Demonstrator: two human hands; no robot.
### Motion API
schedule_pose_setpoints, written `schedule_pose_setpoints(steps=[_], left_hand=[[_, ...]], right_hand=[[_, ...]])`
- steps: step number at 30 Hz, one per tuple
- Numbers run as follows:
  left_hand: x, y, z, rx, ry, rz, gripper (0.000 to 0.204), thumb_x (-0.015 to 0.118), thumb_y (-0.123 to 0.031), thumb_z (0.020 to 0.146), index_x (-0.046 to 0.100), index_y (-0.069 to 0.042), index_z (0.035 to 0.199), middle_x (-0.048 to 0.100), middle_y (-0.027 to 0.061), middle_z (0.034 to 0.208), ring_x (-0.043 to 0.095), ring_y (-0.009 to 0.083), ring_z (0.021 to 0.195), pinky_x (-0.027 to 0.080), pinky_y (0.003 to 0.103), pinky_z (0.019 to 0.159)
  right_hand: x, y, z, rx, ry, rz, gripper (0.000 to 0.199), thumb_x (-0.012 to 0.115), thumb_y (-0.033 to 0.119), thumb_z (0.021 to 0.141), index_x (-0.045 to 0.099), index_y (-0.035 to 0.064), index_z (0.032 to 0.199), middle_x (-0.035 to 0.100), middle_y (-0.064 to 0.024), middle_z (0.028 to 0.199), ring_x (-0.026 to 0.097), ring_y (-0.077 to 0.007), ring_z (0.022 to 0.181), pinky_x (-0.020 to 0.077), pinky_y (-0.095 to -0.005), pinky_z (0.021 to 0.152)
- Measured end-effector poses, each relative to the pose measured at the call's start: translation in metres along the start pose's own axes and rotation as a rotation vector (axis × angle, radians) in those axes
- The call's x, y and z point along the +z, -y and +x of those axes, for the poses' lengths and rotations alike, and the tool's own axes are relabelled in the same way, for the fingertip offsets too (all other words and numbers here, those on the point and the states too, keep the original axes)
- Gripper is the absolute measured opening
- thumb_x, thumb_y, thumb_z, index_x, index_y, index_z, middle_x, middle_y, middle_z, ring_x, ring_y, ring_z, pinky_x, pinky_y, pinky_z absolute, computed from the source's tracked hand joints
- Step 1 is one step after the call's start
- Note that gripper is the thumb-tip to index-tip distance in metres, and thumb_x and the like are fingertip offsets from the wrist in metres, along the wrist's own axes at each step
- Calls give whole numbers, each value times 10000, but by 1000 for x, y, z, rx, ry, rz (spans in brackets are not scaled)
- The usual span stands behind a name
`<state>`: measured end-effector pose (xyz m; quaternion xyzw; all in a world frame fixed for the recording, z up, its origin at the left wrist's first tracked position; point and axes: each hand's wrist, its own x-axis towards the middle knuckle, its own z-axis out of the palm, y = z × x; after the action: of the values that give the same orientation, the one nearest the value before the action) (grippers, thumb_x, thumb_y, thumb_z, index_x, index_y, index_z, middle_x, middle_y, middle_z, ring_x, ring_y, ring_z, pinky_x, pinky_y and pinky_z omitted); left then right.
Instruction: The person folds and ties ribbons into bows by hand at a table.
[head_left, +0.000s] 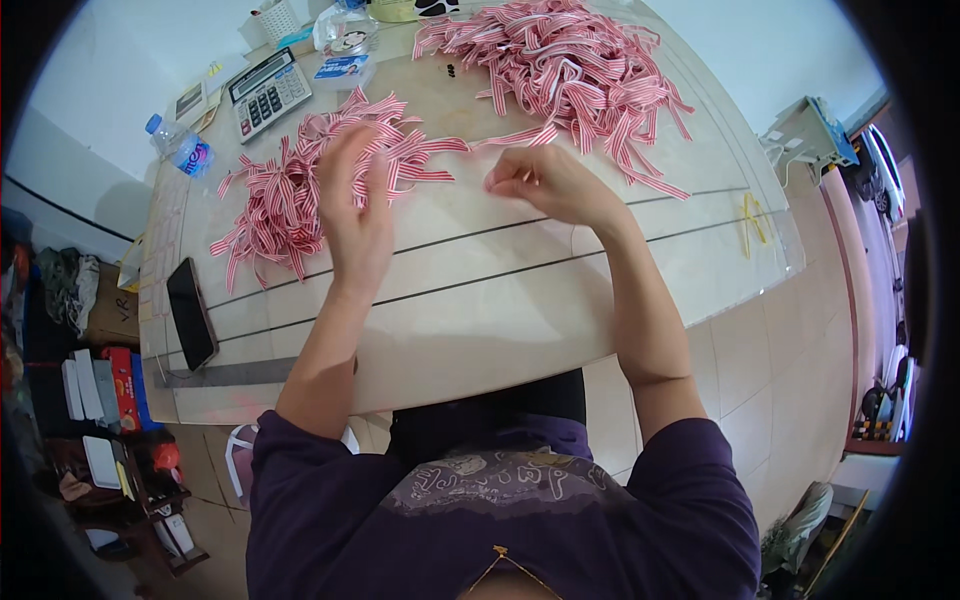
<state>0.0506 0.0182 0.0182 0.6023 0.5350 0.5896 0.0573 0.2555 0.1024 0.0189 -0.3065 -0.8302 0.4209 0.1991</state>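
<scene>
My left hand (357,215) is raised over the right edge of a smaller pile of red-and-white striped ribbons (280,200). Its thumb and fingers are apart, a little smeared by motion, and nothing shows between them. My right hand (560,187) is closed in a pinch above the table, just in front of a larger heap of the same striped ribbons (570,65). What its fingertips hold, if anything, is too small to make out; a thin line like a thread hangs below the hand. One ribbon strip (500,139) stretches between the two piles, behind my hands.
The pale table (480,330) carries dark straight lines. A phone (190,313) and a metal ruler-like strip (240,374) lie front left. A calculator (268,95), a water bottle (180,145) and a small box (343,70) are farther back. Yellow scissors-like handles (752,218) lie at right.
</scene>
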Motion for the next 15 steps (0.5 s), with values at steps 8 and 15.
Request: schedule_pose_setpoints(steps=[8,15], left_hand=[[-32,13,-15,-649,1049,-1298,338,404,-311,934,565,-38,820,545,45,654,517,161,646,426,292,707],[-28,15,-11,-812,600,-1386,342,441,-342,915,567,-49,792,525,40,662,492,130,618,434,272,645]], right_hand=[[28,58,3,-62,302,651,74,565,-12,797,547,19,862,569,-19,716,423,-67,519,350,-190,455],[15,38,0,27,228,805,48,589,-7,786,616,13,821,555,-1,649,413,-59,489,343,-178,452]])
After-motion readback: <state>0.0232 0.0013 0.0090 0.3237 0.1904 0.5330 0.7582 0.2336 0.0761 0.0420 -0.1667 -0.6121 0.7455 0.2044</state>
